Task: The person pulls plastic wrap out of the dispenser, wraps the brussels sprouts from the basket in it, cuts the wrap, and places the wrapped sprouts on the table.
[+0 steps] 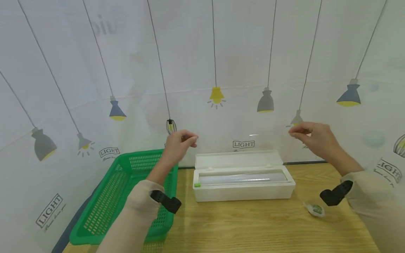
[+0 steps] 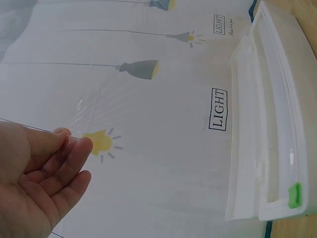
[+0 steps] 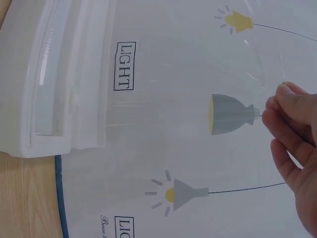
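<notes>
A thin see-through sheet of cling film (image 2: 81,111) spans the air between the two hands, visible mostly by its creases and glints. My left hand (image 1: 179,146) pinches one corner of it between thumb and forefinger. On the other side, my right hand (image 1: 316,138) pinches the opposite corner the same way. Below and between them stands a white cling film dispenser (image 1: 243,193) with its lid tipped back. A roll (image 1: 243,178) lies inside, and a green slide cutter (image 1: 197,185) sits at the left end. Whether the sheet still joins the roll, I cannot tell.
To the left is a green perforated basket (image 1: 76,232), partly behind the left forearm. A small clear-wrapped bundle with something green inside (image 1: 316,210) lies right of the dispenser on the wooden table (image 1: 240,228). A lamp-printed curtain (image 1: 243,52) hangs behind.
</notes>
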`<action>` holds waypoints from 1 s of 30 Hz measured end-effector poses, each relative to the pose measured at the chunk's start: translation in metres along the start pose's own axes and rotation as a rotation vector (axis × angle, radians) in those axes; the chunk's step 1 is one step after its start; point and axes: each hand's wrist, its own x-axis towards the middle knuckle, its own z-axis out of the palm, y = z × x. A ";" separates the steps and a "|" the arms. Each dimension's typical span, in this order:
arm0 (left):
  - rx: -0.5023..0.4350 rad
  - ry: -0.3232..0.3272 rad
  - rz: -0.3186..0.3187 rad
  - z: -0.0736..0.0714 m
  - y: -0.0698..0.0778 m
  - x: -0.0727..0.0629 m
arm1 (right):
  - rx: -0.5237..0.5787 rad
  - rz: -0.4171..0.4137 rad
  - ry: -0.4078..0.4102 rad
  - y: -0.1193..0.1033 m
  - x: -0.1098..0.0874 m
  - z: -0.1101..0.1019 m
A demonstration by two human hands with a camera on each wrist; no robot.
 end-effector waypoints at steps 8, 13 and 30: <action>-0.012 0.029 0.040 -0.008 0.011 0.000 | -0.028 -0.019 0.018 -0.008 0.009 -0.014; -0.017 0.045 0.082 -0.013 0.016 0.000 | -0.026 -0.018 0.057 -0.011 0.013 -0.020; -0.023 0.082 0.140 -0.023 0.030 0.000 | -0.014 -0.030 0.084 -0.019 0.024 -0.035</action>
